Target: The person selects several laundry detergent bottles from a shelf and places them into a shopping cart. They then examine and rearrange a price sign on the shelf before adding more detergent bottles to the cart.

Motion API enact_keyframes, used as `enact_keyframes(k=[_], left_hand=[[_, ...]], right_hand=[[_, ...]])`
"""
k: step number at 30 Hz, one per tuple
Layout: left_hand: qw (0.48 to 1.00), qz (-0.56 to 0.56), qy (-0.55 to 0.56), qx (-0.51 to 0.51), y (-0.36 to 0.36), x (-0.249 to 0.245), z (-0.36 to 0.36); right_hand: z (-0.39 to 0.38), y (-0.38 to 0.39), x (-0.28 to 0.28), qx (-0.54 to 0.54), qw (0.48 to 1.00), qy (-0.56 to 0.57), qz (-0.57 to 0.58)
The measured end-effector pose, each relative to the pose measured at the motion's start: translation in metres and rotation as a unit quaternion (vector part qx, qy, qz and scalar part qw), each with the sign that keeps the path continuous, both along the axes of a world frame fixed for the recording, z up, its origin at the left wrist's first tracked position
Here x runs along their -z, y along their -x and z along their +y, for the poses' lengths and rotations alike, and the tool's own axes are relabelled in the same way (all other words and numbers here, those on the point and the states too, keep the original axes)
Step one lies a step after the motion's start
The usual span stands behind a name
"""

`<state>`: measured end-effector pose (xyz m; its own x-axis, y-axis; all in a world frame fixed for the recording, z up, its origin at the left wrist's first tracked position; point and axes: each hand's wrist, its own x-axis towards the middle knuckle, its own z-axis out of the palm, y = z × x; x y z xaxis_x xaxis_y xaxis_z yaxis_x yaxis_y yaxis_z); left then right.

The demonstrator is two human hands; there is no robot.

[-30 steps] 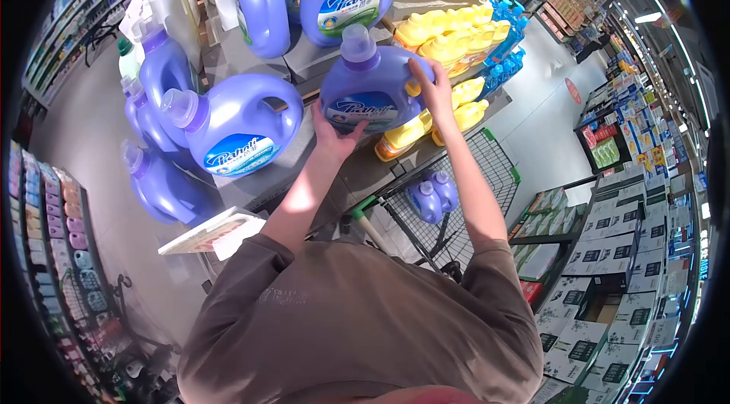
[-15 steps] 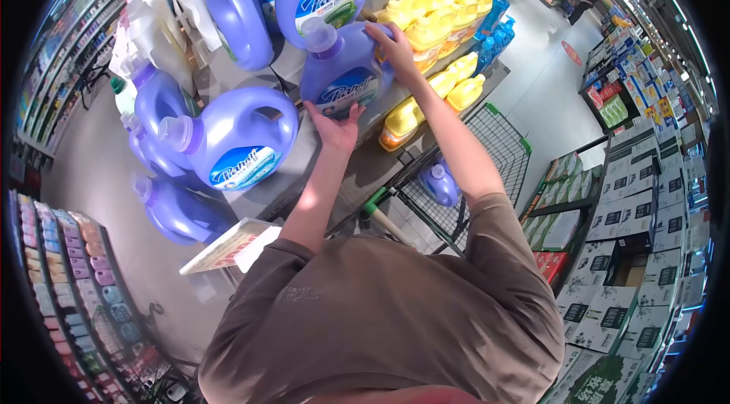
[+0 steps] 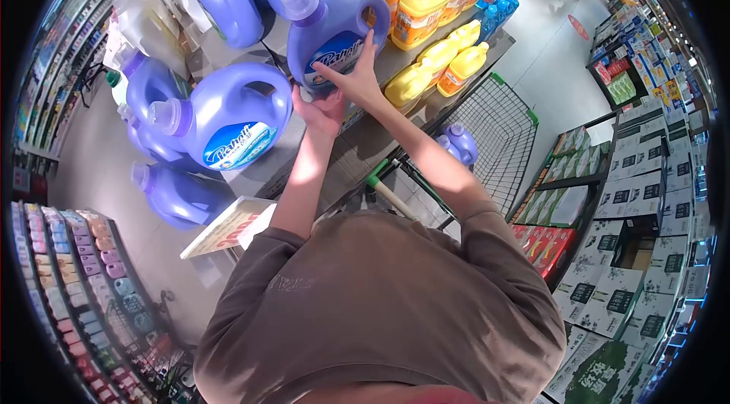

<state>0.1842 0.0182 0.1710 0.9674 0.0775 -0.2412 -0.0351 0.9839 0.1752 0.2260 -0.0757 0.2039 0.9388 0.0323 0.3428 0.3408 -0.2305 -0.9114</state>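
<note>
A purple laundry detergent jug (image 3: 328,28) with a clear lilac cap stands upright at the display's front edge, between my two hands. My left hand (image 3: 321,111) is cupped under its lower front, its fingertips partly hidden below the jug. Across the lower right of the label lies my right hand (image 3: 357,79), thumb over the label and fingers spread up the jug's right side. Left of my hands, another purple jug (image 3: 237,117) sits tilted with its cap to the left. More purple jugs (image 3: 224,1) stand behind.
Yellow bottles (image 3: 424,12) and blue bottles (image 3: 494,9) fill the display's right side. A wire shopping cart (image 3: 506,119) holds purple jugs (image 3: 458,144). At the near left is a sign board (image 3: 228,229). White cartons (image 3: 608,252) are stacked to the right.
My right hand has left the jug's handle and come down to its lower front. The jug sits slightly farther up and left in view; my left hand stays at its base.
</note>
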Motion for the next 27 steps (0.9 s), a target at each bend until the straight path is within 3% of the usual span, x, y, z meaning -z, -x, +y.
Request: enact_keyframes(k=[6, 14, 17, 20, 22, 23, 24, 25, 26, 27], left_hand=[[0.999, 0.016, 0.004, 0.041, -0.003, 0.021, 0.013], [0.997, 0.046, 0.055, 0.037, -0.002, 0.008, 0.010], [0.999, -0.013, 0.042, 0.030, 0.003, 0.013, 0.003], [0.997, 0.035, 0.051, 0.057, 0.010, 0.026, -0.004], [0.993, 0.064, 0.056, 0.085, 0.025, 0.035, -0.019], [0.987, 0.066, -0.113, 0.091, 0.041, 0.044, -0.043], [0.956, 0.053, -0.278, 0.083, 0.054, 0.048, -0.056], [0.937, 0.025, -0.336, 0.089, 0.065, 0.058, -0.068], [0.936, 0.029, -0.337, 0.098, 0.070, 0.072, -0.077], [0.865, -0.023, -0.486, 0.126, 0.076, 0.088, -0.085]], right_hand=[[0.022, -0.005, 0.012, 0.020, 0.998, 0.051, 0.006], [0.011, -0.016, 0.017, 0.030, 0.997, 0.071, 0.024], [-0.013, -0.005, 0.015, -0.039, 0.999, 0.025, -0.010], [-0.046, 0.008, 0.041, -0.082, 0.996, 0.022, -0.041], [-0.074, 0.052, 0.064, -0.058, 0.993, -0.063, 0.076], [-0.104, 0.081, 0.083, -0.035, 0.986, -0.076, 0.143], [-0.121, 0.095, 0.105, 0.001, 0.995, -0.039, 0.088], [-0.139, 0.108, 0.129, 0.024, 0.989, -0.034, 0.144], [-0.158, 0.123, 0.153, 0.020, 0.980, -0.108, 0.165], [-0.178, 0.138, 0.169, 0.048, 0.980, -0.070, 0.178]])
